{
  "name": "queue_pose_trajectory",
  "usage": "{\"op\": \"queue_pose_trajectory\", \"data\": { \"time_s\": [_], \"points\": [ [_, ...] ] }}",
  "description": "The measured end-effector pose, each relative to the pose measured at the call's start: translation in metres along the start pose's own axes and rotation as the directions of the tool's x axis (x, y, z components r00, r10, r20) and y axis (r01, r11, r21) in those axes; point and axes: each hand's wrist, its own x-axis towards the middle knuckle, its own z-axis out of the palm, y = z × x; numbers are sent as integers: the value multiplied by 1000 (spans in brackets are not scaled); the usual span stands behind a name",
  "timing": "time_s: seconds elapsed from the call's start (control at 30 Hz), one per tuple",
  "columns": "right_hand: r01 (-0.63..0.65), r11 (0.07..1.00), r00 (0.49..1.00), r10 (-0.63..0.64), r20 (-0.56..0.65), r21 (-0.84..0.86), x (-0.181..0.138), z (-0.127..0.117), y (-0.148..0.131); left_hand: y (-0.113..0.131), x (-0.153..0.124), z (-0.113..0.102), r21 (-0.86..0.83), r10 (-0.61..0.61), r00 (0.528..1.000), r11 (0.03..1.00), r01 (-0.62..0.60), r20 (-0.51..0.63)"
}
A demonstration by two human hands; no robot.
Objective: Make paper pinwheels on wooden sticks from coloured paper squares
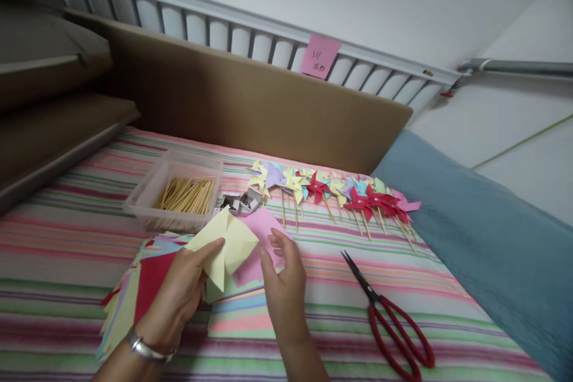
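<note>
Pale yellow square paper (239, 245) with slits cut in it is pinched between the thumb and fingers of my left hand (185, 277). My right hand (285, 280) is just right of it, fingers curved and apart, with nothing visibly held. Behind that hand is a pink paper square (264, 224); whether the fingers touch it I cannot tell. Under my left wrist lies a pile of coloured paper (150, 280), red on top. Red-handled scissors (380, 304) rest on the striped cloth to the right, blades pointing away.
A clear plastic box (138, 200) holds many wooden sticks (185, 196). Beside it sit small boxes of pins (248, 200). Finished paper pinwheels (316, 186) on sticks lie in a row at the back. A cardboard panel (250, 104) leans against the radiator (197, 27); cardboard boxes (49, 83) stand left.
</note>
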Motion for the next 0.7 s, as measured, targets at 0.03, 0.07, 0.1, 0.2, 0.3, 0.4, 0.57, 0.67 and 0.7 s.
{"op": "queue_pose_trajectory", "data": {
  "time_s": [0.03, 0.07, 0.1, 0.2, 0.3, 0.4, 0.57, 0.67, 0.7],
  "points": [
    [147, 986, 989, -147, 6, -83, -4, 0, -2, 0, 1, 0, -20, 16, 1000, 1000, -16, -7],
    [275, 952, 961, -270, 54, -137, -8, 1, -5, -1, 1, 0, -39, 27, 1000, 999, -28, -8],
    [376, 912, 925, -358, 126, -164, -12, 2, -7, -1, 2, -1, -59, 35, 999, 998, -35, -6],
    [521, 829, 840, -455, 297, -203, -23, 7, -10, -1, 2, -2, -115, 45, 999, 992, -44, 9],
    [550, 804, 818, -462, 344, -226, -28, 11, -10, -1, 0, -2, -138, 54, 998, 989, -51, 20],
    [544, 809, 822, -462, 332, -221, -29, 13, -8, -1, -2, -2, -126, 67, 997, 990, -62, 33],
    [482, 853, 855, -407, 320, -202, -25, 13, -6, -3, -2, -1, -96, 73, 996, 993, -67, 59],
    [444, 877, 873, -379, 307, -181, -23, 13, -4, -4, -3, 0, -82, 78, 995, 994, -72, 68],
    [434, 885, 877, -372, 304, -170, -23, 12, -4, -4, -4, 0, -77, 81, 994, 994, -75, 70]
  ]
}}
